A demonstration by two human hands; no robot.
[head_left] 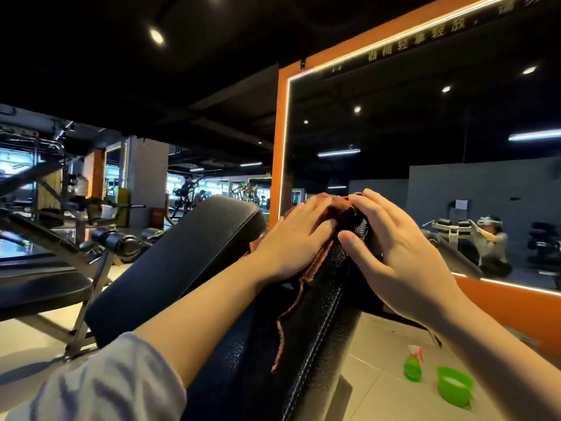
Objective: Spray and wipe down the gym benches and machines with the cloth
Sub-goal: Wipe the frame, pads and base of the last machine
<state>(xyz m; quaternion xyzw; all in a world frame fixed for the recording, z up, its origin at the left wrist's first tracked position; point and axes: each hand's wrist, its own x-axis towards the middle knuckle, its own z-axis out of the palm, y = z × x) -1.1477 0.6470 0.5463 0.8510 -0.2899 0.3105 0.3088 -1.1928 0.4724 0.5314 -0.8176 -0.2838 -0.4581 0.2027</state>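
1. From my head camera: I am pressing my left hand (299, 235) flat on the brown cloth (331, 220), fingers straight and together, so the fabric is staying spread against the top end of the black padded bench back (321, 302) while I am wiping it.
2. My right hand (391, 247) is lying on the other side of the pad's top edge, fingers extended over the cloth's bunched upper part and the thumb resting on the leather. I judge it is steadying the pad and keeping the cloth from sliding off; it is pressing, not clenching.
3. The cloth is sitting directly under my left palm and between my two hands, with a frayed edge trailing down the pad toward me.
4. The green spray bottle (413, 365) is standing on the floor (373, 344) to the right of the bench, well apart from either hand, with a green cup-like container (454, 385) just beside it. I take it that it is parked there because both hands are busy wiping.
5. A second black pad (182, 262) is angling up just left of my left forearm, not being touched.
6. An orange-framed mirror (425, 141) is standing behind the bench.
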